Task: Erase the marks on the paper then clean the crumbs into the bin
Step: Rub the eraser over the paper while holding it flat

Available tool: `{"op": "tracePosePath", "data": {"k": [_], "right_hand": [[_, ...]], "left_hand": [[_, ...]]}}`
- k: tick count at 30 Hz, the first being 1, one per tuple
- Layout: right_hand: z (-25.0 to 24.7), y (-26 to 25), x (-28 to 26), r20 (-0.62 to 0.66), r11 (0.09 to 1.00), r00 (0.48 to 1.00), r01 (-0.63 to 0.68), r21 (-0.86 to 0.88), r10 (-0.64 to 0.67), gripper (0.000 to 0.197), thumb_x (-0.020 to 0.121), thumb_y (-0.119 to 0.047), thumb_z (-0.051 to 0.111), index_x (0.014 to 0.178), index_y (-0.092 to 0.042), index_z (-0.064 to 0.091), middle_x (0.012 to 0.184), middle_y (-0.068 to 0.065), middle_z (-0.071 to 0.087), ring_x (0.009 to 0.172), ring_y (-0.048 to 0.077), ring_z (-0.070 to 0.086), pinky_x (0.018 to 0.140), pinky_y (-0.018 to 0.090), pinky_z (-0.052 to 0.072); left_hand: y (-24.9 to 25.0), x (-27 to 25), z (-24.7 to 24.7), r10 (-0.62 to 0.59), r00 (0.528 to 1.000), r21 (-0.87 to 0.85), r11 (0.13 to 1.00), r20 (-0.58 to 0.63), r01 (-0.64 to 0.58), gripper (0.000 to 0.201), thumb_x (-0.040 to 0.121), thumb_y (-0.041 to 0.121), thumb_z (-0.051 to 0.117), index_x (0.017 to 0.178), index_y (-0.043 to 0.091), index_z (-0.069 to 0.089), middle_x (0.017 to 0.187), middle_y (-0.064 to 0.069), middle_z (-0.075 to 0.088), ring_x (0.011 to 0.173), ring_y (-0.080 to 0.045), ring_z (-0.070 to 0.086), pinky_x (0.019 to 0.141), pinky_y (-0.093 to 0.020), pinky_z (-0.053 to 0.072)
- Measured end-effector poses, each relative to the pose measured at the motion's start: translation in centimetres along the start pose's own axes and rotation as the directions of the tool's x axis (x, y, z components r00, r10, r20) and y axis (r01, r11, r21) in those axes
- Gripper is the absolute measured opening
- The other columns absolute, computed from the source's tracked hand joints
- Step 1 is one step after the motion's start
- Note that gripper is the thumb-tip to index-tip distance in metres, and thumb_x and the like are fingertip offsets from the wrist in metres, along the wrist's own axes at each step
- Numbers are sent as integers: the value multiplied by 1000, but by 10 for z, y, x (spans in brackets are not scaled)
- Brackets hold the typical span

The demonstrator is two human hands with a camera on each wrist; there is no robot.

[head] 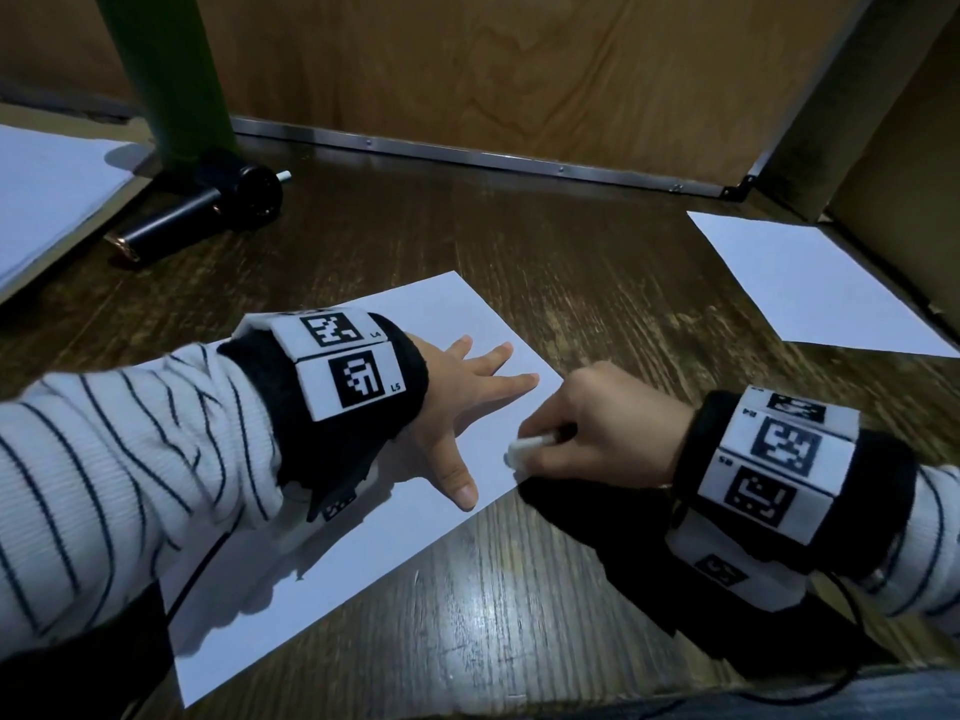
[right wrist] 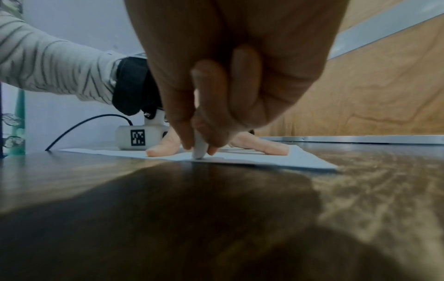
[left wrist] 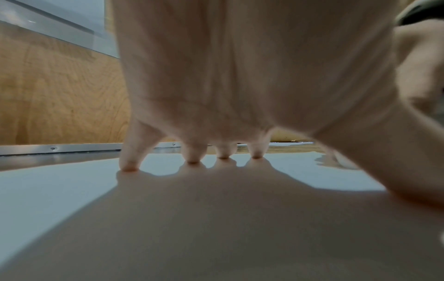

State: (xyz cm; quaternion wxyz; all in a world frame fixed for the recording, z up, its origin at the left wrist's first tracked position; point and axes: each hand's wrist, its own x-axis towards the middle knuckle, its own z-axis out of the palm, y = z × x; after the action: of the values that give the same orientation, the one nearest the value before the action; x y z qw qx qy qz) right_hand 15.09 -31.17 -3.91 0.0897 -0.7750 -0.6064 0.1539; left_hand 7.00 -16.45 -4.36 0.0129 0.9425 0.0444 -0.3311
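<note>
Paper (head: 332,511) lay slantwise at the table's (head: 519,605) near edge. On it the left hand (head: 457,407) pressed flat, fingers (left wrist: 129,163) straight and spread. Just beside it, at the sheet's right edge, the right hand (head: 602,428) pinched a white eraser (right wrist: 200,150), its tip touching the sheet. Farther off, another sheet (head: 810,293) lay near the far right corner.

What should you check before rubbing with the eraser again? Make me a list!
1. Left hand flat on the paper: ok.
2. Right hand pinching the eraser: ok.
3. Eraser tip touching the paper: ok, seen from the right wrist.
4. Marks left to erase: cannot tell, none show.
5. Crumbs to clean: cannot tell.
6. Bin within reach: cannot tell, none in view.
</note>
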Motion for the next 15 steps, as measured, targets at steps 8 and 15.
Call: {"op": "tracePosePath", "data": {"k": [8, 15], "right_hand": [[1, 10, 4, -119, 996, 990, -81, -44, 76, 34, 75, -25, 50, 48, -11, 35, 51, 7, 31, 54, 21, 30, 56, 28, 38], [0, 14, 8, -131, 961, 966, -241, -134, 224, 32, 74, -22, 48, 49, -9, 34, 52, 7, 31, 59, 30, 34, 48, 26, 31]], "left_hand": [[-1, 1, 2, 2, 1000, 12, 1000, -4, -2, 126, 61, 70, 67, 141, 43, -27, 152, 7, -32, 143, -28, -23, 112, -61, 7], [-1, 1, 2, 3, 1000, 20, 1000, -11, -3, 126, 61, 70, 67, 141, 42, -26, 153, 8, -31, 144, -27, -21, 111, -61, 8]]}}
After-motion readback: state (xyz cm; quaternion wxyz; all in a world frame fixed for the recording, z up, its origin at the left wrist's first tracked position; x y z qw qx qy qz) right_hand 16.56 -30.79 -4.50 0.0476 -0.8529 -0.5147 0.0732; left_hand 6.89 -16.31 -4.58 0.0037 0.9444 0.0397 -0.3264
